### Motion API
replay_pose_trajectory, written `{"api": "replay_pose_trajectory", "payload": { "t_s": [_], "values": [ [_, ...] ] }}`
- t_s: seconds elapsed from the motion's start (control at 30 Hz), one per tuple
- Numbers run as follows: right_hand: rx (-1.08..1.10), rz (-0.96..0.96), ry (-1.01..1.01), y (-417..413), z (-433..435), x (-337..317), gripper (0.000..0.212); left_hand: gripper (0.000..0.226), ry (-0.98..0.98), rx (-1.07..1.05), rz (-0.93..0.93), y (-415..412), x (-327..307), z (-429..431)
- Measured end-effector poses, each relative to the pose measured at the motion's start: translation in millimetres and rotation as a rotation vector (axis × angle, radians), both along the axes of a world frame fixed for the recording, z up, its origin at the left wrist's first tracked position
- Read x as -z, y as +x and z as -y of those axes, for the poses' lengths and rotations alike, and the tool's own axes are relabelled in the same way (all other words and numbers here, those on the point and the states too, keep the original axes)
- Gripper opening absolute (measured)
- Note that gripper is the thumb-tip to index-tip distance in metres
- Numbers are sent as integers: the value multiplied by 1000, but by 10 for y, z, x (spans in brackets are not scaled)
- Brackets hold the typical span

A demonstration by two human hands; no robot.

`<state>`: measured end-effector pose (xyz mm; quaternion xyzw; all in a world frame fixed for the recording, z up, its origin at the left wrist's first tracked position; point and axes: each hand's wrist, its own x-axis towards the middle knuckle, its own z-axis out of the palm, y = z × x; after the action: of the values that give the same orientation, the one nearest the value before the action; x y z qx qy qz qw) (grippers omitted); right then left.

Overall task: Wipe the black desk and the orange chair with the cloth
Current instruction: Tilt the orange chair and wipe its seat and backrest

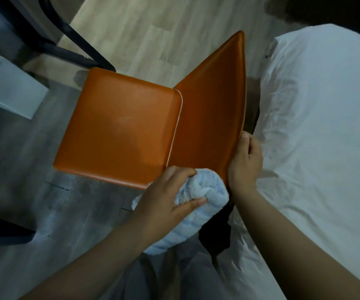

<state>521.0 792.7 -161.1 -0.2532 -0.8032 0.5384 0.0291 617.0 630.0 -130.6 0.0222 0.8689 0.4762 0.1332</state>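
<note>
Your left hand (166, 191) grips bunched pale-blue cloth (198, 204), pressed at near corner of orange chair (118, 128), where seat meets backrest. Your right hand (245, 161) curls round near edge of backrest. Chair stands on wood floor (131, 29); white bed (326, 126) just right. Black frame (51, 44) far left.

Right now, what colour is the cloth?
Pale blue-white cloth, gripped in the left hand; head view.
</note>
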Motion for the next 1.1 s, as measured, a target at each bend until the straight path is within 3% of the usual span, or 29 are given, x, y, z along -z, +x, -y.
{"api": "replay_pose_trajectory", "payload": {
  "t_s": [0.23, 0.33, 0.53, 0.73, 0.87, 1.1],
  "values": [
    [22, 177, -303, 254, -138, -189, 32, 58, 15, -81, 29, 87, 182, -130],
    [22, 177, -344, 345, -158, -224, 28, 53, 70, -121, 33, 108, 253, -137],
    [-72, 75, -251, 474, -66, -192, 23, 49, 128, -197, 94, 103, 391, -117],
    [-182, 1, -149, 560, 25, -92, 57, 46, 133, -238, 169, 5, 616, -23],
    [-121, -37, -82, 580, 81, 37, 39, 38, 161, -279, 214, -60, 820, 30],
    [-41, -76, -101, 600, 122, 77, 37, 32, 148, -325, 279, -173, 1217, 145]
  ]
}}
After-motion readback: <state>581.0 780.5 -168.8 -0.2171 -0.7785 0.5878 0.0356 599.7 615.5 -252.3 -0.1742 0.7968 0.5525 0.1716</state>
